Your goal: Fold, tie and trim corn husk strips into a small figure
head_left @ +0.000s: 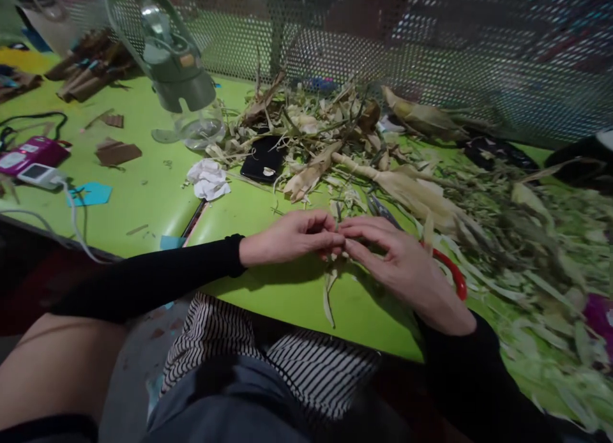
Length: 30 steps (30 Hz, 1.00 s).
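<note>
My left hand [297, 237] and my right hand [395, 258] meet over the green table [287, 302], fingertips touching. The fingers of both are pinched round a small piece of pale green husk, largely hidden by them. A thin husk strip [328, 299] hangs or lies just below the fingertips. Beside my right hand is a red handle [451, 274], partly covered by the hand. Beyond the hands lie long dry husks [412, 191] and a black phone [263, 157] with a small scrap on it.
A clear bottle with a green lid [184, 79] stands at the back left, near crumpled tissue [209, 179]. Husk shreds [541, 239] cover the right side. A white charger [41, 175] with a cable lies left. Perforated mesh [407, 41] borders the back.
</note>
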Each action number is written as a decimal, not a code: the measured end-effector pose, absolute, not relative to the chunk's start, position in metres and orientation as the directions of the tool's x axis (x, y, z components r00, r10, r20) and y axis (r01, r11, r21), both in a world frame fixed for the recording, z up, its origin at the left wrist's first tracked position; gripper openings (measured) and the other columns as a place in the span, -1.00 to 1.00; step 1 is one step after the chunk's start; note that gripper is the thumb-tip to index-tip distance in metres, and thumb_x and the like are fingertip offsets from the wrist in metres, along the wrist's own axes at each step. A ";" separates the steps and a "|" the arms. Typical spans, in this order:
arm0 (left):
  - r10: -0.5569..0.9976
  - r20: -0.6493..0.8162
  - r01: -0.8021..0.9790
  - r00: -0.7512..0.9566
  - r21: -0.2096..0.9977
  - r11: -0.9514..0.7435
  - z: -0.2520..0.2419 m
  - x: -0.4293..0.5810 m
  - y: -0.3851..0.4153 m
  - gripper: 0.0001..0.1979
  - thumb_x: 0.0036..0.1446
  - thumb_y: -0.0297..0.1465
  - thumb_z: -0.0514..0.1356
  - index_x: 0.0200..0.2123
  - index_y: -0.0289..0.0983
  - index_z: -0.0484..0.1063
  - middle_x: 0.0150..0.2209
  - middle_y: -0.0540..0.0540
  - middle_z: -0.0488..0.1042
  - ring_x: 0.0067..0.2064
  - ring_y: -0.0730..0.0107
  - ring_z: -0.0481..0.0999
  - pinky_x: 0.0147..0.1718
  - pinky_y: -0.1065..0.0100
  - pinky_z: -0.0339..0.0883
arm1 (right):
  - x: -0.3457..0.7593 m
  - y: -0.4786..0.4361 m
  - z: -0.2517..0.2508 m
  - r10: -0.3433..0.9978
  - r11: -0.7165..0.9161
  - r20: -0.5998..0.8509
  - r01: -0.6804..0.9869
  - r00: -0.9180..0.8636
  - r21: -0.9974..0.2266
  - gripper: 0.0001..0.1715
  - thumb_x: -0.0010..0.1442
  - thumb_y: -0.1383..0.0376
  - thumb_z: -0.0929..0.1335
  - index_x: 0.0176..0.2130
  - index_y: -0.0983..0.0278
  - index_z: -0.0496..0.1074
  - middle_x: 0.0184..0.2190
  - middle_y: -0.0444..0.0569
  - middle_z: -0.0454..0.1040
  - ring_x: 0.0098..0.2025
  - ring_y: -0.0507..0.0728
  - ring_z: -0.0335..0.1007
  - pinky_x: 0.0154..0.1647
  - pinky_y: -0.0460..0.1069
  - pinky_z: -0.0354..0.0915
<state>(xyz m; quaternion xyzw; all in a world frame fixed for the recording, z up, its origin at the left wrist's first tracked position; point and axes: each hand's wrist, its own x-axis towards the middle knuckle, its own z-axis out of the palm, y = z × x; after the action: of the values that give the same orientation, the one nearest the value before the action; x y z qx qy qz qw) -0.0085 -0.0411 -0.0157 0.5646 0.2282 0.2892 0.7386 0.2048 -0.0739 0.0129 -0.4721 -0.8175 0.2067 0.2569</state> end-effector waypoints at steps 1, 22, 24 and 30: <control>0.678 -0.013 -0.187 0.735 0.957 0.221 -0.019 -0.008 -0.042 -0.77 0.36 -0.35 0.28 -0.31 -0.32 0.35 -0.33 -0.02 0.53 -0.32 0.55 0.48 -0.23 0.37 0.36 | 0.206 -0.074 0.013 0.888 0.445 0.199 0.663 -0.415 -0.602 -0.75 0.37 0.15 0.36 -0.20 0.17 0.65 -0.10 0.10 0.70 0.02 0.33 0.63 0.09 0.29 0.50; 0.789 -0.129 -0.198 0.601 0.932 0.303 -0.017 -0.010 -0.037 -0.81 0.18 -0.56 0.34 -0.29 -0.30 0.36 -0.43 0.13 0.43 -0.42 0.65 0.39 -0.32 0.45 0.24 | 0.205 -0.072 0.015 0.864 0.502 0.252 0.708 -0.435 -0.497 -0.87 0.31 0.15 0.43 -0.19 0.14 0.52 -0.25 0.01 0.64 -0.18 0.27 0.56 -0.01 0.22 0.40; 0.794 -0.124 -0.192 0.596 0.937 0.291 -0.016 -0.009 -0.036 -0.82 0.17 -0.60 0.33 -0.31 -0.30 0.36 -0.44 0.14 0.41 -0.43 0.67 0.36 -0.35 0.47 0.21 | 0.203 -0.074 0.011 0.853 0.522 0.262 0.735 -0.451 -0.433 -0.89 0.30 0.17 0.42 -0.18 0.14 0.52 -0.26 0.00 0.64 -0.16 0.29 0.56 0.10 0.28 0.36; 0.760 -0.215 -0.197 0.614 0.890 0.411 -0.012 -0.008 -0.036 -0.89 0.22 -0.60 0.27 -0.25 -0.32 0.43 -0.46 0.11 0.43 -0.46 0.64 0.39 -0.43 0.45 0.15 | 0.196 -0.081 0.004 0.768 0.604 0.428 0.762 -0.477 -0.234 -0.88 0.34 0.18 0.43 -0.11 0.09 0.57 -0.19 -0.01 0.69 -0.06 0.34 0.58 0.37 0.45 0.10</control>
<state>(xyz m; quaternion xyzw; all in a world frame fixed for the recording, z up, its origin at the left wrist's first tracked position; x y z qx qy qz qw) -0.0076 -0.0359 -0.0125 0.4475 0.3143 0.3072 0.7789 0.1955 -0.0811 0.0035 -0.4451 -0.8592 0.0056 0.2521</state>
